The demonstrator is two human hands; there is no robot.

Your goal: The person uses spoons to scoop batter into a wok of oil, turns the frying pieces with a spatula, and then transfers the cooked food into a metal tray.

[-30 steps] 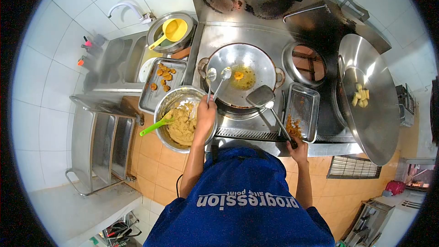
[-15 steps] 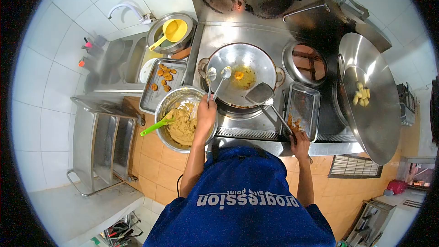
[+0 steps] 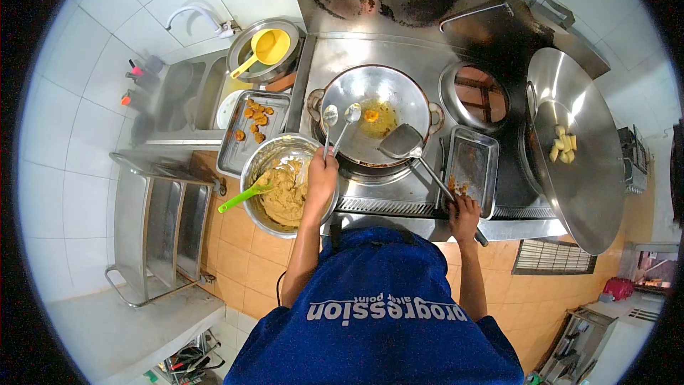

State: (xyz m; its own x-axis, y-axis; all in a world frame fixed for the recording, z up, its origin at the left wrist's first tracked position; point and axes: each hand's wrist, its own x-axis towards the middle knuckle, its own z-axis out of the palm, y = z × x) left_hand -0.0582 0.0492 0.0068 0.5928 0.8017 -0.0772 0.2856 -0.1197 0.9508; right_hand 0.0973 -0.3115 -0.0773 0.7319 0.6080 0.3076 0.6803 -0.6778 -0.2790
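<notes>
My left hand (image 3: 323, 175) is closed around two metal spoons (image 3: 345, 122), their bowls smeared with batter and raised over the left rim of the wok (image 3: 347, 85). In the wok, one orange fritter (image 3: 371, 115) lies in a shallow pool of oil (image 3: 385, 125). My right hand (image 3: 464, 215) grips the long handle of a wok spatula (image 3: 401, 142), whose blade is at the wok's right side. Below my left forearm stands a steel mixing bowl (image 3: 249, 164) of thick yellow batter (image 3: 283, 196), with a green-handled utensil (image 3: 242, 198) resting in it.
Behind the bowl, a metal tray (image 3: 233, 153) carries several browned fritters (image 3: 258, 115). A stained tray (image 3: 476, 153) lies right of the wok, below an uncovered burner ring (image 3: 474, 98). Farther right, a large tilted wok (image 3: 588, 192) holds pale pieces (image 3: 563, 146). A yellow dipper (image 3: 272, 46) rests on a pot.
My right hand has moved slightly forward with the spatula, whose blade has shifted a little forward and left in the wok. My left hand and the spoons stay nearly still.
</notes>
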